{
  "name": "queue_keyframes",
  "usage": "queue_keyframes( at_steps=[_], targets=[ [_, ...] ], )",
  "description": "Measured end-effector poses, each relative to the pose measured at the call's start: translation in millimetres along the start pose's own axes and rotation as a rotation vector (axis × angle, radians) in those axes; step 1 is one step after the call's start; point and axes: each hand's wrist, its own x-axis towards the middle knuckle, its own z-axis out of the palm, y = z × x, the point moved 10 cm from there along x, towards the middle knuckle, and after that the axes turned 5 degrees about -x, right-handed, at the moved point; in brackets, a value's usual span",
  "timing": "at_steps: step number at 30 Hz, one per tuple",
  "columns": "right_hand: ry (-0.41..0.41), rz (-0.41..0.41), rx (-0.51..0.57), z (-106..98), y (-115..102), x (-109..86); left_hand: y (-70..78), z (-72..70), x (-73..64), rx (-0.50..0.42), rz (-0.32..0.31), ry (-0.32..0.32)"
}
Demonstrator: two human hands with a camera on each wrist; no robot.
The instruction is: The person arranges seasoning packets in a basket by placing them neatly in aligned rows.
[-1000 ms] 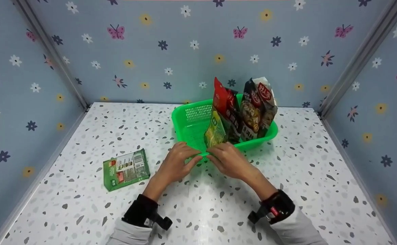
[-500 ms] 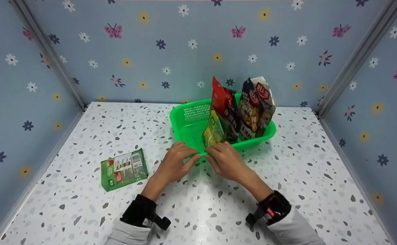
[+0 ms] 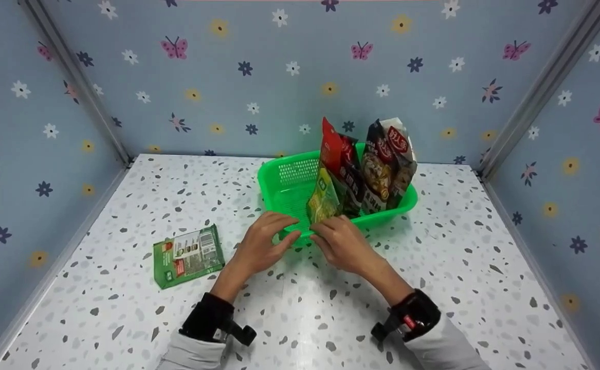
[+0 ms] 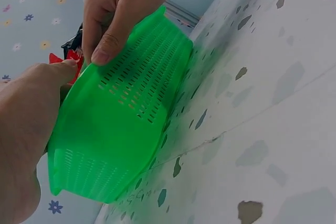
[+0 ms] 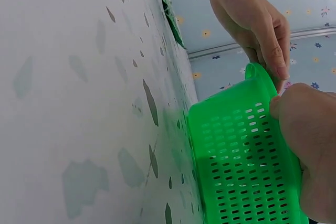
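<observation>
A green plastic basket (image 3: 294,198) with perforated sides stands on the table. Several upright seasoning packets lean in its right part: a red and dark one (image 3: 341,164), dark and white ones (image 3: 382,169), and a small yellow-green one (image 3: 325,198). My right hand (image 3: 343,241) pinches the near rim, thumb outside in the left wrist view. My left hand (image 3: 264,241) is at the basket's near left corner, its thumb and fingers parted; the right wrist view shows its thumb beside the rim (image 5: 257,72). A green packet (image 3: 189,257) lies flat on the table, left of my left hand.
The speckled white table (image 3: 300,329) is enclosed by flowered panels at the back (image 3: 258,51), left (image 3: 17,154) and right (image 3: 572,195). The basket stands close to the back panel.
My left thumb and fingers have parted at the rim, and that hand has shifted slightly left. The right hand keeps its hold; basket and packets stay in place.
</observation>
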Motion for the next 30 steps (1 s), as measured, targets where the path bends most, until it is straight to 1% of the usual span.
queue_keyframes(
  at_steps=[3, 5, 8, 11, 14, 16, 20, 23, 27, 30],
  targets=[
    [-0.017, 0.005, -0.004, 2.3, -0.1, -1.0, -9.0, -10.4, -2.5, 0.019, -0.037, 0.021],
    [-0.017, 0.004, -0.007, 2.1, -1.0, -1.1, -17.1, -20.7, -4.6, 0.038, -0.063, 0.044],
    [-0.013, 0.000, 0.002, 0.6, -2.5, -0.5, -32.1, -39.8, -8.4, 0.057, -0.111, 0.091],
    [-0.007, -0.002, 0.010, -0.2, -2.6, 0.3, -46.4, -61.9, -13.7, 0.092, -0.155, 0.137],
    [-0.012, 0.003, 0.010, -0.3, -1.7, 1.0, -62.5, -82.6, -20.5, 0.137, -0.208, 0.157],
    [-0.016, 0.006, 0.008, -0.5, -1.3, 1.4, -74.0, -94.6, -26.1, 0.165, -0.254, 0.156],
    [-0.024, 0.012, 0.012, -0.3, -0.4, 1.7, -98.7, -114.0, -40.4, 0.203, -0.375, 0.109],
    [-0.027, 0.014, 0.017, -0.5, -0.1, 1.6, -117.8, -124.0, -55.1, 0.221, -0.490, 0.044],
    [-0.023, 0.014, 0.023, -0.5, 0.2, 0.9, -139.5, -132.7, -77.9, 0.242, -0.650, -0.051],
    [-0.019, 0.014, 0.027, -0.7, 0.8, 0.6, -151.2, -135.5, -91.5, 0.252, -0.739, -0.116]
  ],
)
